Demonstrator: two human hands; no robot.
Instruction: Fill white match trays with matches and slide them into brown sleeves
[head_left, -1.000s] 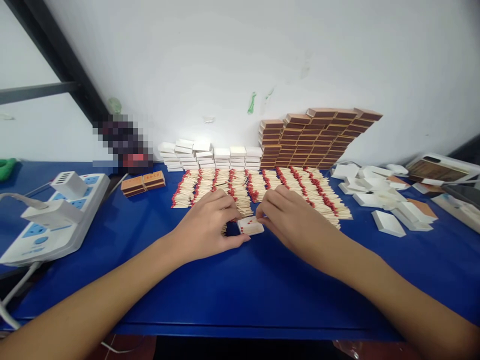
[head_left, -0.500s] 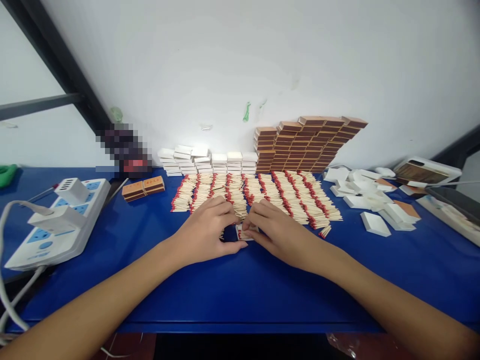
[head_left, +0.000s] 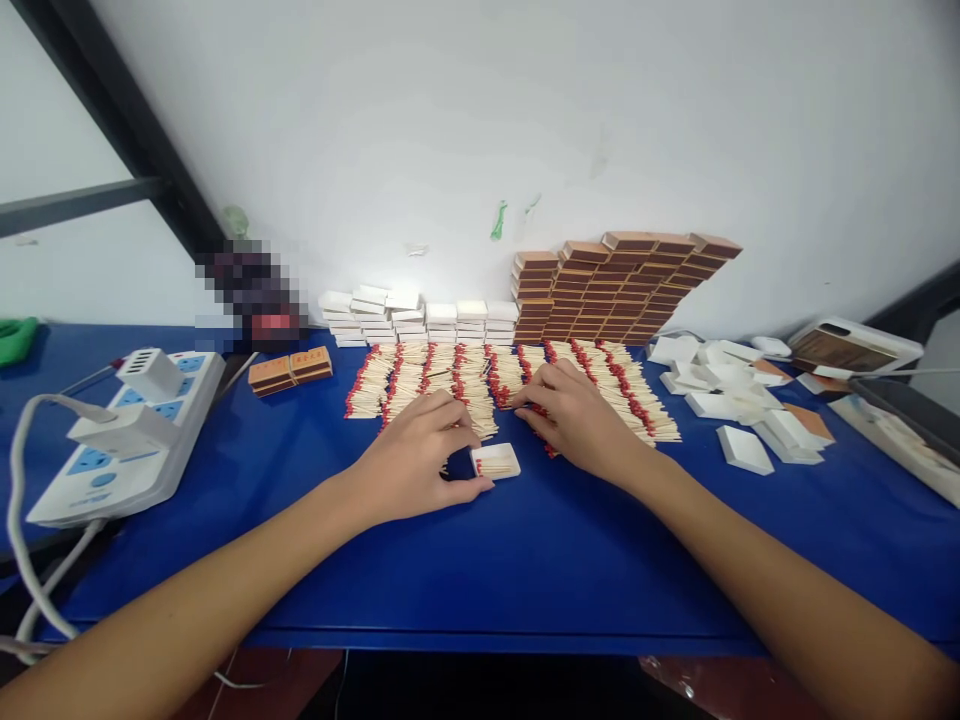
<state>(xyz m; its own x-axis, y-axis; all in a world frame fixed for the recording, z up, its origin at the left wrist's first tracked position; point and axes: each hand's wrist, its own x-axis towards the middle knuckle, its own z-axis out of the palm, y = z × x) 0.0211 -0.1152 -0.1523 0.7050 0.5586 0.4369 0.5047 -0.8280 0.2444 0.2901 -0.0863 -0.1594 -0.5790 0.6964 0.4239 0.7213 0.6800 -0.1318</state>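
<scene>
A small white tray (head_left: 507, 455) with several red-tipped matches in it lies on the blue table. My left hand (head_left: 424, 450) grips the tray's left end between thumb and fingers. My right hand (head_left: 574, 415) is over the rows of matches (head_left: 469, 385), its fingertips pinched together at red match heads right of the tray. What those fingertips hold, if anything, is too small to make out.
Stacked white trays (head_left: 441, 322) and a tall stack of brown matchboxes (head_left: 615, 290) stand along the wall. Loose white trays (head_left: 731, 385) lie at the right. A bundled matchbox pack (head_left: 290, 371) and a power strip (head_left: 139, 440) are at the left.
My right hand has moved from the tray up and right to the match rows, uncovering the tray and its matches. My left hand has stayed at the tray.
</scene>
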